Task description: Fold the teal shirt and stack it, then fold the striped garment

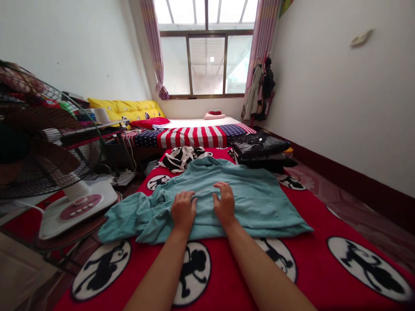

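Observation:
A teal shirt [256, 203] lies spread across the red blanket, bunched and creased on its left side, where what looks like a sleeve reaches out. My left hand [183, 210] rests on the middle of the cloth, fingers loosely bent and thumb apart. A little to its right, my right hand [224, 203] is over the same shirt with curved fingers and the thumb held away from them. Neither hand grips the fabric. Whether the right fingertips touch the cloth I cannot tell.
The red blanket [311, 276] has monkey prints. Beyond the shirt are a black-and-white cloth [183, 159] and a stack of dark folded clothes [259, 147]. An electric fan [78, 203] stands close on the left. Further back is a bed with a striped cover [194, 136].

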Demonstrator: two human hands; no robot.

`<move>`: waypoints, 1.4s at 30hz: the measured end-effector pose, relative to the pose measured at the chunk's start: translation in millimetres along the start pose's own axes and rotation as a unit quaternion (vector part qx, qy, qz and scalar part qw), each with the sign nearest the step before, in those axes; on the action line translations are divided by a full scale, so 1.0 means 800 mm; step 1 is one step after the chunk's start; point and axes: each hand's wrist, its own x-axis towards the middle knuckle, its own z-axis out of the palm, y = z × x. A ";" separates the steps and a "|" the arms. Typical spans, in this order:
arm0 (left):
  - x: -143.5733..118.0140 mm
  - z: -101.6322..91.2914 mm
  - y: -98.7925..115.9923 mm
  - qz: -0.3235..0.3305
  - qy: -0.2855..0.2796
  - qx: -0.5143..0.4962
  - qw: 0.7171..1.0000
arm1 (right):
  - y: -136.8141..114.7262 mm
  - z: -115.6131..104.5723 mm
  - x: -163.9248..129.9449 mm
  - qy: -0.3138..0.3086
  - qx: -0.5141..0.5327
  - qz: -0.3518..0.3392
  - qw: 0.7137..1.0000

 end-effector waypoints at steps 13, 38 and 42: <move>-0.001 0.034 0.006 0.200 -0.192 -0.136 0.951 | 0.006 -0.038 -0.006 -0.111 -0.076 0.053 0.990; -0.004 0.038 0.009 0.205 -0.189 -0.084 0.957 | 0.125 -0.262 0.006 -0.111 -0.352 0.262 0.892; -0.004 0.038 0.010 0.207 -0.192 -0.075 0.956 | 0.131 -0.269 0.001 -0.110 -0.332 0.252 0.902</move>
